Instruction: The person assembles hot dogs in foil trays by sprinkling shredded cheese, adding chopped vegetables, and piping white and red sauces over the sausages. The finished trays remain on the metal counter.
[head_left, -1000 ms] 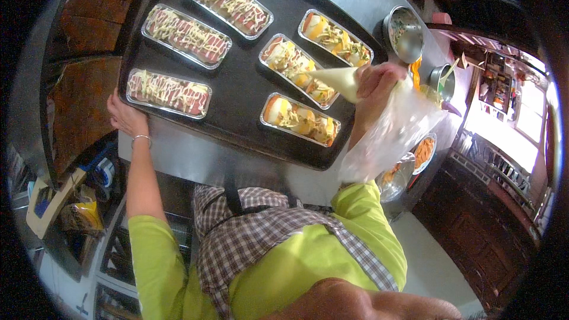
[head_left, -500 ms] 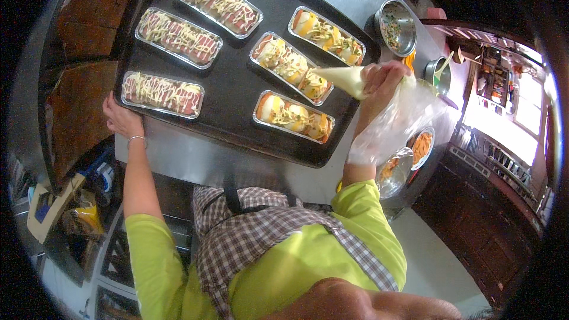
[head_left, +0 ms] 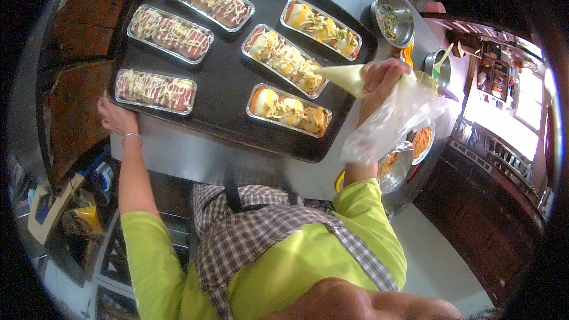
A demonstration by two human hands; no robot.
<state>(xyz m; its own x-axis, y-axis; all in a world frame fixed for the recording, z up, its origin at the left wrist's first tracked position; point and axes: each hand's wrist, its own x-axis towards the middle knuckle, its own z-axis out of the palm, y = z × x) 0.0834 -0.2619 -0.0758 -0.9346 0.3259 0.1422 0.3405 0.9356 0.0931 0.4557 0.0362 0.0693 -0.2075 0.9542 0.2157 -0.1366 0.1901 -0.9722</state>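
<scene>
My right hand (head_left: pixel 384 80) is closed round a clear plastic piping bag (head_left: pixel 347 79) filled with pale yellow cream. Its tip hangs over the right end of the middle loaf (head_left: pixel 281 62) on the right, which carries egg slices, orange-yellow pieces and pale streaks. Above and below it lie two similar loaves, the upper loaf (head_left: pixel 323 28) and the lower loaf (head_left: pixel 289 111), in foil pans. Three pinkish loaves with pale strands, one the near-left loaf (head_left: pixel 155 91), fill the left side. At the left front corner, my left hand (head_left: pixel 117 117) grips the dark baking tray (head_left: pixel 222 98).
Under the tray is a metal table (head_left: pixel 178 145). To the right stand a steel bowl (head_left: pixel 393 19) of chopped greens, another metal bowl (head_left: pixel 437 68) with a pale-handled utensil, and a bowl of orange shreds (head_left: pixel 422 142). Dark wooden cabinets (head_left: pixel 474 216) stand beyond.
The tip of the piping bag has shifted toward the right end of the middle loaf. The tray sits slightly farther up and left in view; my left hand stays at its corner.
</scene>
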